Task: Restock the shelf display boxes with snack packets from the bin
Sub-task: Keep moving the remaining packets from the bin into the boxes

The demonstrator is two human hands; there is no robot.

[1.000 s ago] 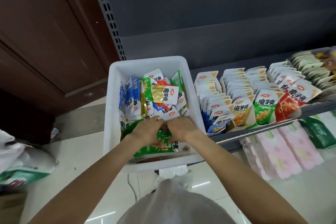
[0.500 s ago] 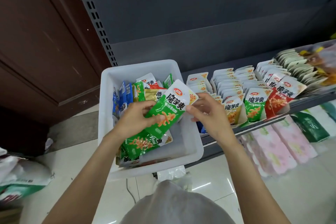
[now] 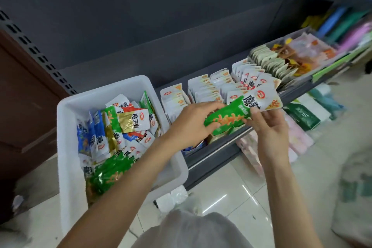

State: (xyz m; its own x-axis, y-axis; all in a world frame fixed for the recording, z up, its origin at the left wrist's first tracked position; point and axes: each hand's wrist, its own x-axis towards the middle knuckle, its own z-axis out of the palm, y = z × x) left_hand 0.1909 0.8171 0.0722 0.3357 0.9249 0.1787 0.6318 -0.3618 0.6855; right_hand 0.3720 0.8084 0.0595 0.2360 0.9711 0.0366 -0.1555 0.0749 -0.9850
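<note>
Transfer step: both hands' fingers clamped on green packets point(image 3: 227, 119), left hand point(image 3: 191, 125), right hand point(image 3: 267, 125), over display boxes point(image 3: 203, 88); next, slot them upright.

Dark grey metal back panel point(image 3: 161, 6) rises behind the dark grey metal shelf point(image 3: 211, 153). A perforated grey upright point(image 3: 40, 58) adjoins a reddish-brown wooden door point(image 3: 20, 96). Glossy pale floor tiles point(image 3: 231, 193) show streaks of reflected light.

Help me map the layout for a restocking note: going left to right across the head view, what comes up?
brown door → white bin → left hand → green packet → right hand → green tissue pack
</note>
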